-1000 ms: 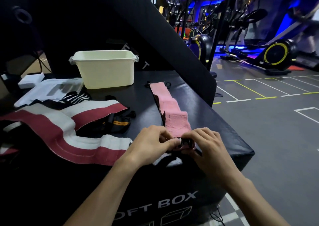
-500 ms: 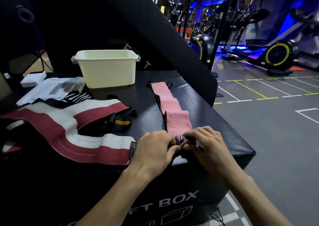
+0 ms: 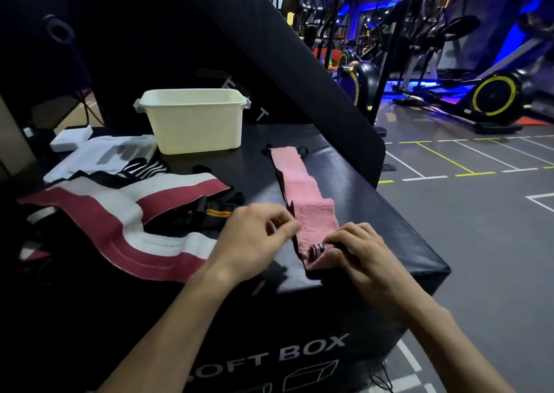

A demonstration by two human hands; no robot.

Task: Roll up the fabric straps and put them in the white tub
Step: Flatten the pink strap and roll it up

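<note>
The long pink terry-cloth strap [image 3: 302, 194] lies flat on the black padded soft box [image 3: 374, 212], its long axis running straight away from the person toward the far edge of the box top. At the near end sits a small tight roll [image 3: 318, 249], its striped inner layers showing, right by the box's front edge.

The right hand [image 3: 356, 256] is on that roll, fingers curled over it from the right side and pinching it, so this is the nearer hand and the one doing the winding. The left hand [image 3: 254, 236] is at the strap's left edge just beyond the roll, fingers bent, the fingertips [image 3: 292, 227] touching or just beside the pink cloth; blur makes it hard to say whether it actually grips anything.

What matters for the coming move, as I read it: all the unrolled length lies ahead of the fingers, so the roll has to travel forward along the strap, away from the body.

The white plastic tub [image 3: 195, 122] stands at the far left of the box top, well apart from the roll, with nothing visible inside from this angle. To the left sprawls a wide maroon-and-white striped strap [image 3: 126, 221], unrolled, with a black strap with an orange stripe [image 3: 215, 212] beside it.
</note>
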